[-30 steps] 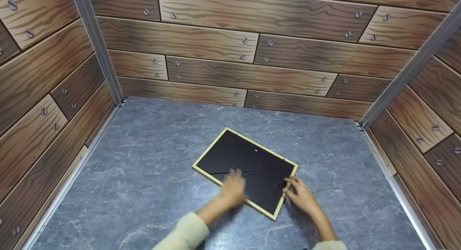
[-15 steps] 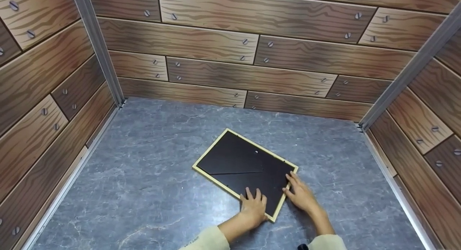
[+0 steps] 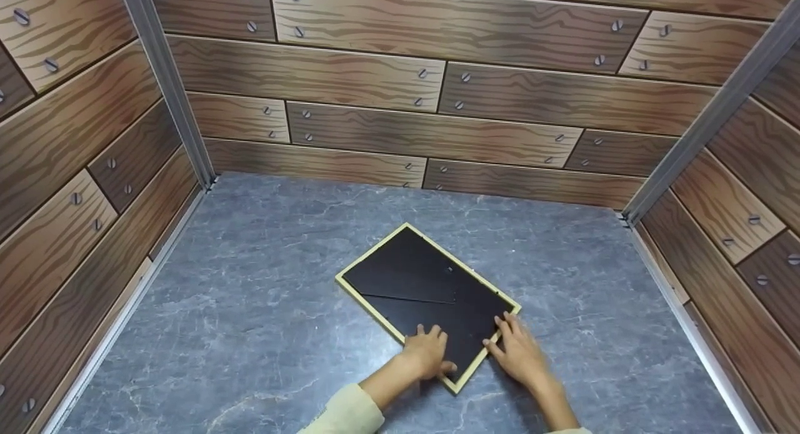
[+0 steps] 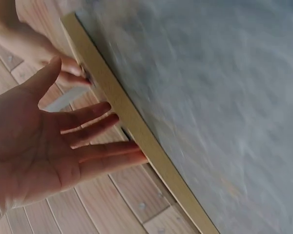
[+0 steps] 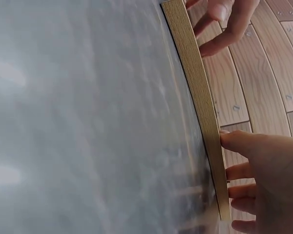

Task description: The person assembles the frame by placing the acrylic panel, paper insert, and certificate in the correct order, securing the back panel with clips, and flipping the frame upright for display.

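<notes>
A photo frame (image 3: 431,265) lies with its black back up and its thin pale-gold border showing; a flap is outlined in the backing. In the head view my left hand (image 3: 426,353) rests over the near border, fingertips on the black backing. In the left wrist view the left hand (image 4: 44,141) has fairly straight fingers over the gold edge (image 4: 115,92) and its thumb apart. At the right border, my right hand (image 3: 520,354) touches the frame with fingertips and thumb. The right wrist view shows the right hand (image 5: 268,180) beside the gold edge (image 5: 200,92).
The frame lies on a grey marbled surface (image 3: 250,284). A wood-plank patterned wall (image 3: 375,77) rises behind, with similar walls on both sides. Metal posts (image 3: 172,90) stand in the back corners, and metal strips run along the side edges.
The left hand has shifted right along the near border, then slightly back. The photo frame has turned a little clockwise, its right end coming nearer, and the right hand has followed its border.
</notes>
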`<state>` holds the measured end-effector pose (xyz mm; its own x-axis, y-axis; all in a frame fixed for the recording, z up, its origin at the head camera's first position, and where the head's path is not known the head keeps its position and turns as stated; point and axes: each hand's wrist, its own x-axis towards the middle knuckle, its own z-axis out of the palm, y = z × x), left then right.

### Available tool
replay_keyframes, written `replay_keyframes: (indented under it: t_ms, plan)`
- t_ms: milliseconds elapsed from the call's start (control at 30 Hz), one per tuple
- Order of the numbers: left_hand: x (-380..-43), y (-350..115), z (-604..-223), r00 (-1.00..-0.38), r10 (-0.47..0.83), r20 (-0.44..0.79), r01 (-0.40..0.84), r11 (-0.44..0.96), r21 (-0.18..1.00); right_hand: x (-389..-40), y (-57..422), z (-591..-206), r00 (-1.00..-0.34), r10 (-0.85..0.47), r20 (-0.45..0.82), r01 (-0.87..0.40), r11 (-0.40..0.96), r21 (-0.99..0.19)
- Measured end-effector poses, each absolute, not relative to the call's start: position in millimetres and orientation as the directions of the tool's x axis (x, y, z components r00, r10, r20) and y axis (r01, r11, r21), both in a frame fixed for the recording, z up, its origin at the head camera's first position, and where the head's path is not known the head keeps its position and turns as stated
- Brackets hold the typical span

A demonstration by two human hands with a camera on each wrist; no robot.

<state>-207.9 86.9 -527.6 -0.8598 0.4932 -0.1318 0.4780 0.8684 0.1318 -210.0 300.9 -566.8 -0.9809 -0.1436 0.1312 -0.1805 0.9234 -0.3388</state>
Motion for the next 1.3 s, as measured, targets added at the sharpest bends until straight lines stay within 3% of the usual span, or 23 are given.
replay_keyframes:
  t_ms: [367,600,933,1167,1300]
  plan:
    - [-224.9,54.3,-520.1,-0.860,0.461,-0.218,0.401,0.875,0.270,-192.9,287.3,-562.8,-0.987,-0.130,0.096,-0.155,0.930,-0.332]
    - [-219.4,50.6,-517.1,-0.829,0.485,-0.278,0.471,0.874,0.118,-183.6,284.9,-559.1,-0.967,-0.202,0.158,-0.236,0.943,-0.234]
    - [-195.1,60.0,-524.2,-0.853,0.427,-0.300,0.473,0.876,-0.097,-175.3,270.7,-559.6,-0.957,-0.198,0.213,-0.227,0.966,-0.125]
    - [-188.3,65.3,-526.8,-0.848,0.443,-0.293,0.482,0.873,-0.077,-172.3,252.5,-563.3,-0.922,-0.184,0.340,-0.218,0.974,-0.064]
    - [-193.7,56.5,-527.9,-0.856,0.443,-0.267,0.472,0.880,-0.054,-169.0,241.5,-561.4,-0.924,-0.186,0.334,-0.218,0.974,-0.060]
